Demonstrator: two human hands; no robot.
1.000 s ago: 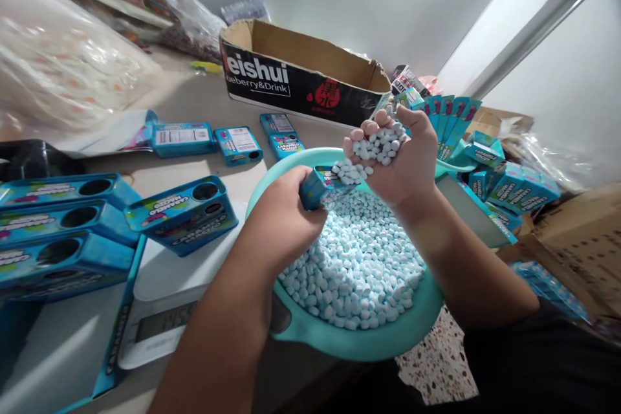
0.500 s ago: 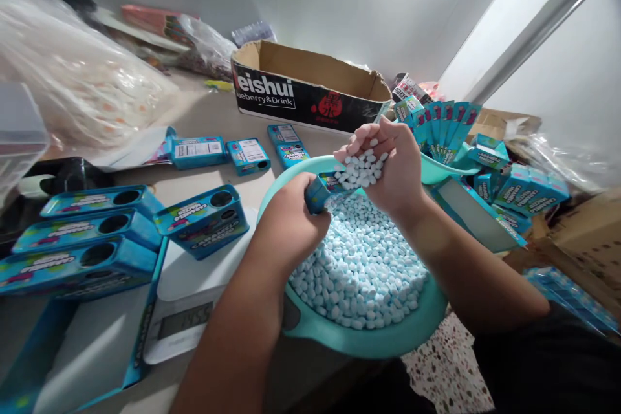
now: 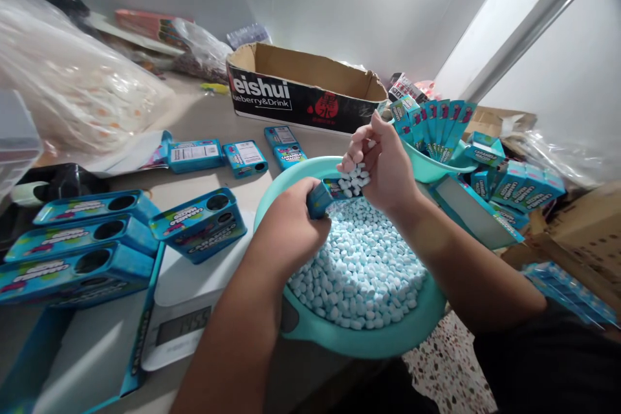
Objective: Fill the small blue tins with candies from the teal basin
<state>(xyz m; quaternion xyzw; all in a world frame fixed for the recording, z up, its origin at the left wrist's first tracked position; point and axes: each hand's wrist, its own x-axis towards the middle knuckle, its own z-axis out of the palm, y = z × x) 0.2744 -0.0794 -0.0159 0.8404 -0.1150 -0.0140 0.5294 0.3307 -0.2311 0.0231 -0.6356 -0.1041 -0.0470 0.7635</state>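
Observation:
My left hand (image 3: 288,226) is closed around a small blue candy box (image 3: 326,193), held over a teal basin (image 3: 339,339) full of pale blue candies (image 3: 361,272). My right hand (image 3: 383,165) is cupped and tilted above the box's open end, holding a few of the pale blue candies (image 3: 355,180) that touch the box mouth. Both hands hover above the far half of the basin.
A white scale (image 3: 187,301) bearing a blue tin (image 3: 198,223) stands left of the basin. More blue tins (image 3: 72,246) lie at the far left. Small blue boxes (image 3: 245,156) and a cardboard carton (image 3: 303,87) sit behind. A second teal bowl (image 3: 434,165) and stacked boxes (image 3: 517,187) stand right.
My right hand has tipped over and lowered toward the box, and the pile of candies in its palm has shrunk. My left hand keeps the box in place.

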